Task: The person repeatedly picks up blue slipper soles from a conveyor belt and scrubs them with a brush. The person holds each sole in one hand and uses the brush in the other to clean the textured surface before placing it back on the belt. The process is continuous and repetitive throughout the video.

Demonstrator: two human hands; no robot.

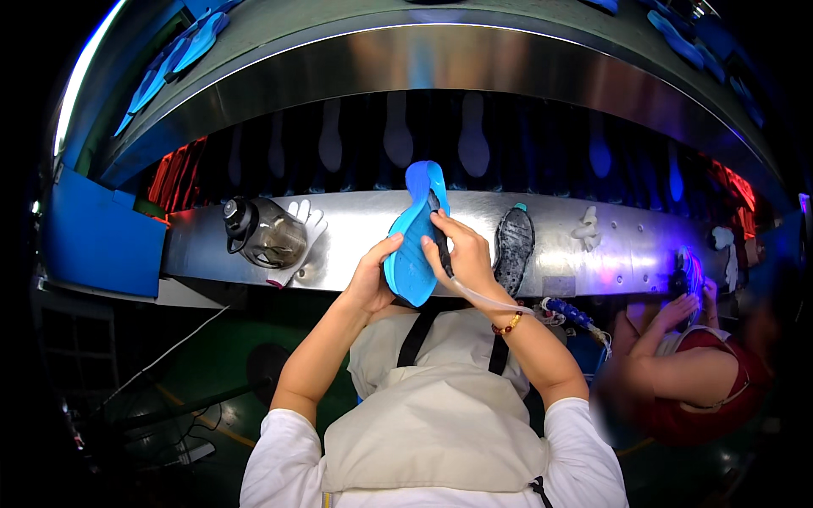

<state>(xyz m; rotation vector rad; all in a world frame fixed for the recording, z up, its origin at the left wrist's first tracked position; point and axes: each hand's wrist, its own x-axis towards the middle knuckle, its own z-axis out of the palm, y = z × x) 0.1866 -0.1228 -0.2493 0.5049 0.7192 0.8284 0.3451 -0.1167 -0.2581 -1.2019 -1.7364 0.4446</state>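
A bright blue shoe sole (412,241) is held upright over the near edge of the metal ledge, its narrower end pointing away from me. My left hand (371,275) grips its lower left side, thumb on the edge. In my right hand (464,254) is a slim black tool (441,237), its far end lying against the sole's right edge. A pale hose (483,298) runs from the tool along my right wrist. What the tool's tip does is too small to tell. Just right of my right hand lies a dark, studded shoe-shaped piece (513,250) with a teal tip.
A dark translucent bottle (267,233) and a white glove (310,224) sit on the metal ledge (356,207) at left. White scraps (586,229) lie farther right. Sole shapes appear in the dark opening behind. A blue coiled hose (566,311) hangs near my right forearm. Another person (694,372) works at right.
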